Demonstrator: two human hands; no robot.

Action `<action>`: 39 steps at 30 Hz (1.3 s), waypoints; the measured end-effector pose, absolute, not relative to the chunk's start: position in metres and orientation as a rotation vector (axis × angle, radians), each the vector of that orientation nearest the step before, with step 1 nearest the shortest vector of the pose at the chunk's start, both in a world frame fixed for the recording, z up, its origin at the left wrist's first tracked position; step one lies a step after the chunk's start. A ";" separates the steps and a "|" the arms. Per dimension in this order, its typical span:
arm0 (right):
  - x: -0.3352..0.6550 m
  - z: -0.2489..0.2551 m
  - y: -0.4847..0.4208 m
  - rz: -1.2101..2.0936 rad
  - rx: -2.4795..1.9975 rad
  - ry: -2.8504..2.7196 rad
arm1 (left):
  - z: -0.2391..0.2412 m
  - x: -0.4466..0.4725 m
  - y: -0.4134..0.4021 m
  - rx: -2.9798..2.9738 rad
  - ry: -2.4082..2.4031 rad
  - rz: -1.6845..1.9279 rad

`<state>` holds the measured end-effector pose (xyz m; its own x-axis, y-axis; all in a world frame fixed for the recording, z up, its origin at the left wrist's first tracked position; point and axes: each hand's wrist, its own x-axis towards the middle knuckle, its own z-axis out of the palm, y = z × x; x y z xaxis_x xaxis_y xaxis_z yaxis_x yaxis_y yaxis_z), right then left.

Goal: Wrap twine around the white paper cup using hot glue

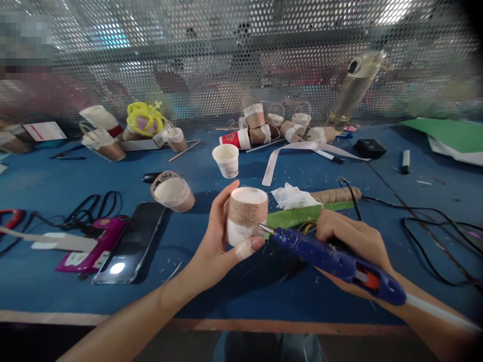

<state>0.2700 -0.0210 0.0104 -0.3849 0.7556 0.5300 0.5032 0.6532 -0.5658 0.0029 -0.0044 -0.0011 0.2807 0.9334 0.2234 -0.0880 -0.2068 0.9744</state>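
Observation:
My left hand (219, 241) grips a paper cup (247, 213) partly wound with brown twine; a white band of its side stays bare. White tape wraps the thumb of that hand. In my right hand (350, 241) is a blue hot glue gun (320, 256), its metal nozzle at the cup's white part, near the lower edge of the twine. Whether the tip touches the cup I cannot tell. Just beyond the cup stands a plain white paper cup (226, 162). A twine roll (335, 195) lies beside white lace (290, 196) and a green strip (294, 216).
Several twine-covered little baskets (260, 123) are grouped at the back, by a perforated metal screen (211, 60) and a tilted water bottle (352, 88). A phone (130, 244), a purple glue gun (94, 246) and cables lie left. A black cord (426, 246) loops at right.

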 end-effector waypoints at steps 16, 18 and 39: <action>0.262 0.010 -0.022 0.227 -0.996 -2.024 | -0.002 0.002 -0.010 1.655 0.968 1.203; 0.259 0.008 -0.022 0.206 -0.975 -1.993 | -0.001 0.002 -0.010 1.681 0.984 1.171; 0.265 0.009 -0.019 0.220 -0.903 -2.076 | -0.004 0.004 -0.010 1.651 0.995 1.228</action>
